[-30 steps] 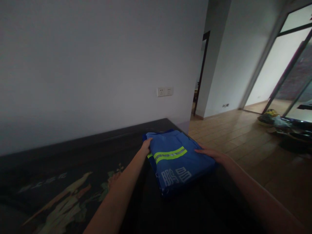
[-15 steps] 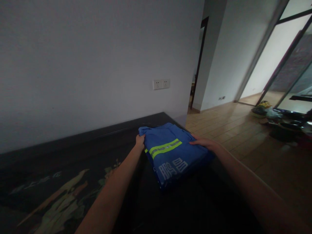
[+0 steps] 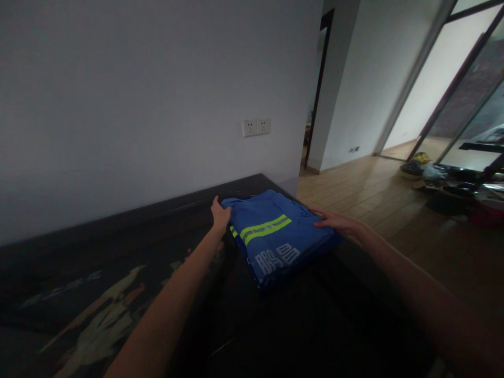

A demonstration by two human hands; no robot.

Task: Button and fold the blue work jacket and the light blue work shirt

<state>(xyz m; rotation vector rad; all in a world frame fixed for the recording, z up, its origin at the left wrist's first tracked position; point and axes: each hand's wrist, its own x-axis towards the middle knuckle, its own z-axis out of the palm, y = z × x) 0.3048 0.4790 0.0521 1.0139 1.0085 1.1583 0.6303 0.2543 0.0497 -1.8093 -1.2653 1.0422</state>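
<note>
A folded blue garment (image 3: pixel 275 236) with a yellow-green reflective stripe and white characters lies near the far right corner of a dark table (image 3: pixel 118 294) painted with birds and plants. My left hand (image 3: pixel 219 214) rests at the garment's left far edge, thumb lifted, fingers curled over the fabric edge. My right hand (image 3: pixel 334 222) lies flat on the garment's right edge with fingers stretched out.
A white wall with a double socket (image 3: pixel 256 126) runs behind the table. A dark doorway (image 3: pixel 315 89) opens to the right of it. Wooden floor (image 3: pixel 378 210) lies right of the table, with a pile of objects (image 3: pixel 452 181) near glass doors.
The folded garment and both hands have slid a little farther toward the table's back corner. My left hand has shifted up to the garment's far left corner.
</note>
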